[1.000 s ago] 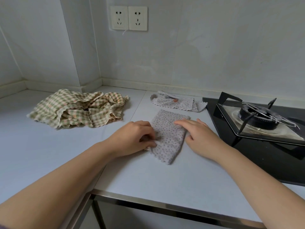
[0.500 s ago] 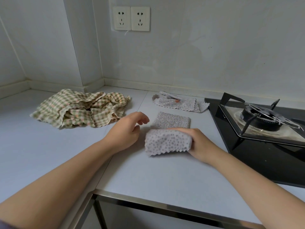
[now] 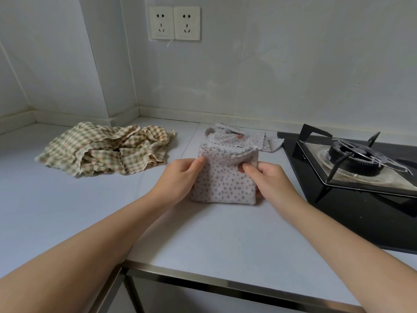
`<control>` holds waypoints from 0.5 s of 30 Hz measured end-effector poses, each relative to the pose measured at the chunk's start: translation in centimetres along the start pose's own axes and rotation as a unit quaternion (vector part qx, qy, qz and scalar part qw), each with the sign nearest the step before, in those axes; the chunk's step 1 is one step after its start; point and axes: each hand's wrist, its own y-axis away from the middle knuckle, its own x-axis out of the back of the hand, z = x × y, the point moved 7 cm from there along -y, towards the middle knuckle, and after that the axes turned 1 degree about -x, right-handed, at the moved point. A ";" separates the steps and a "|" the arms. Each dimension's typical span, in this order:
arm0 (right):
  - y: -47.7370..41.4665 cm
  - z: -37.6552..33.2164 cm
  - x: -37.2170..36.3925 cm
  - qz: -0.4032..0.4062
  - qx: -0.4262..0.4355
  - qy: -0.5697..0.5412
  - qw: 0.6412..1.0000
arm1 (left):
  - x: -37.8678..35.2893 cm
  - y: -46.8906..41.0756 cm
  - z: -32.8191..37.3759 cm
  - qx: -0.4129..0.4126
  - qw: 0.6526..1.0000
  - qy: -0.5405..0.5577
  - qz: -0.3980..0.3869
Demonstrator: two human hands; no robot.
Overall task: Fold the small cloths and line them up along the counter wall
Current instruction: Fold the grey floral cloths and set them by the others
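Black gas stove [image 3: 352, 163] at right (two wall sockets [image 3: 163, 23])

looks like a home kitchen, pretty small one. dead giveaway is the gas hob [image 3: 352, 159] on the right: black glass top on the counter [image 3: 67, 211], a burner with black pan supports over a shiny metal plate. the counter is pale and smooth and runs into a corner on the left, with a low upstand [image 3: 203, 115] where it meets the wall [image 3: 293, 64]. its front edge has a steel trim [image 3: 225, 283]. 2 white sockets [image 3: 174, 23] sit side by side up on the wall. plus dishcloth-type stuff lying about: a checked cloth [image 3: 106, 150] in a heap, a dotted cloth [image 3: 225, 177], and a 2nd dotted cloth [image 3: 239, 137] behind it near the wall.
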 end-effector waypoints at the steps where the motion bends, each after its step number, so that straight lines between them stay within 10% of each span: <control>1: 0.0 0.3 0.1 0.003 -0.015 -0.004 1.000 | 0.0 -0.1 -0.2 0.021 0.999 -0.023 0.009; 15: -0.3 0.1 0.7 0.057 0.068 0.158 0.984 | 0.6 1.5 0.9 -0.035 0.972 -0.223 0.068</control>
